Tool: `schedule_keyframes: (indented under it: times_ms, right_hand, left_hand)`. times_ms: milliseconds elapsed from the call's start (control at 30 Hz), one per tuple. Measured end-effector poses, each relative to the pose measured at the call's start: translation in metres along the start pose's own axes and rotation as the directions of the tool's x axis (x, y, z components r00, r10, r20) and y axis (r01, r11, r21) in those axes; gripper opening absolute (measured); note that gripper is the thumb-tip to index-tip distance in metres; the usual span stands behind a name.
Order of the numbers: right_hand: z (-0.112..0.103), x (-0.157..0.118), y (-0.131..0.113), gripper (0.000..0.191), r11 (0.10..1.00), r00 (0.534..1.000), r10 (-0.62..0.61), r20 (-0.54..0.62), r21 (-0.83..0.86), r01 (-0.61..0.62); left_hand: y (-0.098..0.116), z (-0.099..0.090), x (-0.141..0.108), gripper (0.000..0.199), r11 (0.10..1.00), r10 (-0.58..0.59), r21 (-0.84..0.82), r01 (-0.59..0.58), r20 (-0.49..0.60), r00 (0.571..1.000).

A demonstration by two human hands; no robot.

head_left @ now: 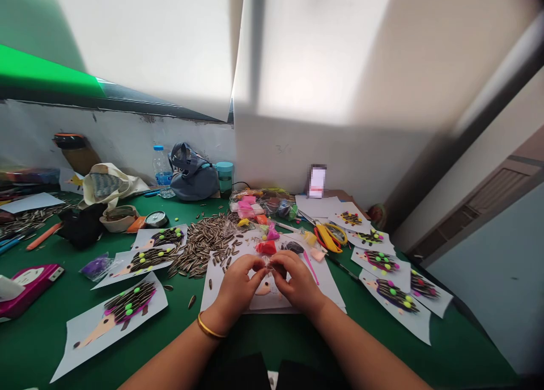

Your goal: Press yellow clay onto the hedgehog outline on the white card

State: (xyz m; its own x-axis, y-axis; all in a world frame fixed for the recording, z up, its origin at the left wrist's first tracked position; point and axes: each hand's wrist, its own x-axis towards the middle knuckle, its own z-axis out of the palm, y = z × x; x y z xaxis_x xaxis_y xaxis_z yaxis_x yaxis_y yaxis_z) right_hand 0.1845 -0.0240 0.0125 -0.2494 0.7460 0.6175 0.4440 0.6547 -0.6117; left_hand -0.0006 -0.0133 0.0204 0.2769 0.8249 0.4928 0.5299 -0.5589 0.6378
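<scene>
My left hand [241,282], with a gold bangle at the wrist, and my right hand [297,279] meet over the white paper [212,288]. Thumbs and forefingers are pinched close together on something small, perhaps clear plastic, too small to name. Beneath them a peach-coloured clay shape [264,288] shows on the sheet. Just beyond the fingers are a red clay packet [266,248], a black clay packet [293,247] and a pink stick [310,267]. A large pile of sunflower seeds [202,242] spreads left of the paper and onto its edge.
Hedgehog pictures lie left [114,322] and right [395,299]. Yellow-handled scissors [329,237] and a dark pen [343,267] are right of the paper. Behind stand a water bottle [162,174], a blue bag [193,180] and a phone [316,181]. A magenta box [32,291] sits far left.
</scene>
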Motion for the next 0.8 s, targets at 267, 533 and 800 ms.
schedule_keyframes:
  times_ms: [267, 533, 800]
  right_hand:
    - [0.0009, -0.0004, -0.0010, 0.031, 0.999, 0.999, -0.046, 0.027, -0.002, 0.046]
    - [-0.0008, 0.0010, -0.0028, 0.032, 0.997, 0.998, -0.066, 0.012, -0.029, 0.067]
    - [-0.0016, 0.0005, -0.0030, 0.031, 0.997, 0.998, -0.067, 0.019, -0.042, 0.067]
  left_hand:
    - [-0.0018, 0.0008, -0.0002, 0.017, 0.998, -0.039, 0.051, 0.036, 0.052, 0.998]
    - [-0.0024, 0.0006, 0.0005, 0.013, 0.997, -0.068, -0.038, 0.070, 0.047, 0.997]
    - [-0.0027, -0.0001, 0.0003, 0.016, 1.000, 0.001, 0.013, -0.002, 0.033, 0.999]
